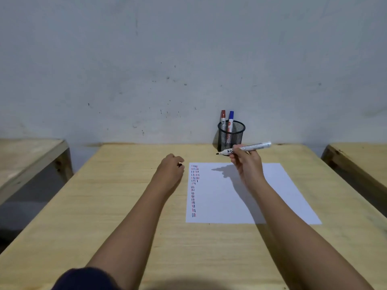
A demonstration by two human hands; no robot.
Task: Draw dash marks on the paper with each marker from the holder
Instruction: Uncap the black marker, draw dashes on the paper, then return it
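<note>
A white sheet of paper [240,197] lies on the wooden table [117,206], with columns of red, blue and black dashes [194,189] along its left edge. My right hand [246,162] holds an uncapped black marker [245,149] level above the paper's far edge, tip pointing left. My left hand [170,168] rests curled on the table just left of the paper; something small and dark shows between its fingers, maybe the cap. A black mesh holder [231,135] stands at the back against the wall with a red marker [223,119] and a blue marker [230,120] upright in it.
A grey wall [167,59] rises right behind the table. Other wooden tables stand at the left [27,155] and at the right [360,162], with gaps between them and mine.
</note>
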